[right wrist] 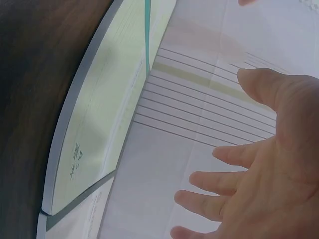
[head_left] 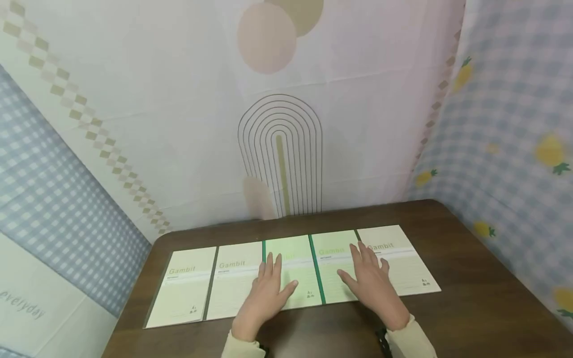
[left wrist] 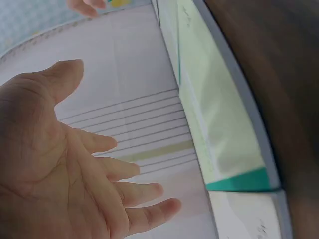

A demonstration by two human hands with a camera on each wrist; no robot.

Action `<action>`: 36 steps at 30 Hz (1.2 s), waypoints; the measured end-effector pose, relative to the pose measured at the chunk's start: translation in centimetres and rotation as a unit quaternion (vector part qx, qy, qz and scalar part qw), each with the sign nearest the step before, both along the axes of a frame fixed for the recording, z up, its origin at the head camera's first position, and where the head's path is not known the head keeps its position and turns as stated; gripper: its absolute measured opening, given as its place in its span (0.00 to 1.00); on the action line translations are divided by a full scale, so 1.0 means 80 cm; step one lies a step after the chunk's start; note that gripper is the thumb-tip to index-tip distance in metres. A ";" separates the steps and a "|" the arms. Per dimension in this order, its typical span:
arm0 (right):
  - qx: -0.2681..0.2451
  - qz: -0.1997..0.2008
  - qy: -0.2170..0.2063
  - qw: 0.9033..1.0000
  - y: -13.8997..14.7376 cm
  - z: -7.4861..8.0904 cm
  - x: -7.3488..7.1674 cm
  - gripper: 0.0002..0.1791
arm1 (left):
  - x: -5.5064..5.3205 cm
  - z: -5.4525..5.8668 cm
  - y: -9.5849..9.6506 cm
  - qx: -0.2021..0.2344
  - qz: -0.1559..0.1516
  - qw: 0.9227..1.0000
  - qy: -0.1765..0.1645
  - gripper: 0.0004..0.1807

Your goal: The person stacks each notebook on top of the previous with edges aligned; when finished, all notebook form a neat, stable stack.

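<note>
Several "Gambit" notebooks lie side by side in a row. At the left are a cream notebook [head_left: 179, 296] and a second cream one [head_left: 224, 293], both with dark spines. Two pale green notebooks with green spines, one [head_left: 301, 276] left of the other [head_left: 332, 283], fill the middle. Another cream notebook [head_left: 398, 271] ends the row at the right. My left hand [head_left: 265, 296] is spread over the left green notebook and the second cream one's edge. Over the right green notebook and the rightmost cream one, my right hand [head_left: 373, 286] has its fingers apart. Both wrist views show bare palms, raised off the covers.
The row rests on a dark brown wooden table [head_left: 465, 268] with rounded far corners. A pale patterned cloth [head_left: 197, 124] hangs behind it. Blue checked cloths hang at the left [head_left: 53, 164] and the right [head_left: 506, 164], close to the table's sides.
</note>
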State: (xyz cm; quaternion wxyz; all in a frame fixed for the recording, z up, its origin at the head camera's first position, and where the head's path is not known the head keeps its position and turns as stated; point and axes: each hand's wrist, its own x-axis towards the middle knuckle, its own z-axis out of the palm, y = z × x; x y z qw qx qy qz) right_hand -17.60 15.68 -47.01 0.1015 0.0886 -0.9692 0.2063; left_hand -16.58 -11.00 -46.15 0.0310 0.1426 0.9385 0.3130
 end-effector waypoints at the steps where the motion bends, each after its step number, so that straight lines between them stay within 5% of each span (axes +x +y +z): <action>1: -0.004 0.001 -0.006 1.000 0.000 0.000 0.000 0.41 | 0.000 0.002 0.002 0.000 -0.003 1.000 -0.001 0.44; 9: -0.030 -0.004 -0.042 0.999 0.008 0.001 0.001 0.40 | -0.013 0.004 0.028 0.017 -0.014 1.000 0.009 0.41; 17: -0.036 0.020 -0.078 0.996 0.029 0.003 -0.004 0.33 | -0.010 0.008 0.072 0.047 -0.049 0.996 -0.054 0.41; 23: -0.041 0.024 -0.080 0.996 0.041 0.008 -0.010 0.31 | -0.014 0.008 0.097 0.055 -0.054 0.996 -0.055 0.40; 36: -0.055 0.008 -0.081 0.995 0.063 0.002 -0.015 0.31 | -0.025 -0.015 0.142 0.102 -0.051 0.992 -0.050 0.38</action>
